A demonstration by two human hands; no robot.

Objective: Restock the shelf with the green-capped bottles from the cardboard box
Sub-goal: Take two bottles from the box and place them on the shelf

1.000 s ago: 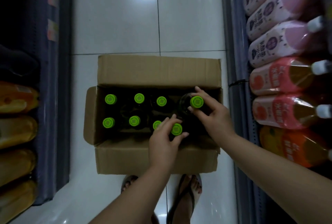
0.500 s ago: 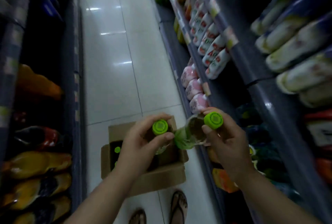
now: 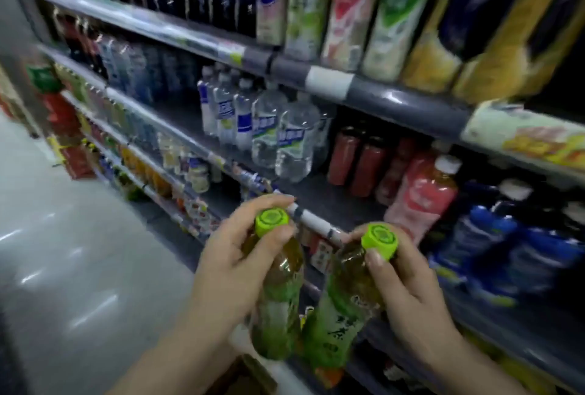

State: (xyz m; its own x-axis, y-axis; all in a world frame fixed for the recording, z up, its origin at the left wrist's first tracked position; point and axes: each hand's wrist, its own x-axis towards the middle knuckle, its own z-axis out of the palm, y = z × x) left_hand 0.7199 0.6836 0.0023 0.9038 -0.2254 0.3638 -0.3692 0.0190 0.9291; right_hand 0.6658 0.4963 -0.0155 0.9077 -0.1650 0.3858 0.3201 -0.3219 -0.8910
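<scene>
Gripping one bottle apiece now: the left hand pinches the left green-capped bottle at its neck, thumb against the ribbed round cap, and the right hand curls round the neck of the right green-capped bottle. Clear plastic, amber drink, glossy green labels, bases nearly touching. Both are up in front of the grey shelf edge; half a second back they hung just over the cardboard box, now only a brown corner, probably, in the blur.
</scene>
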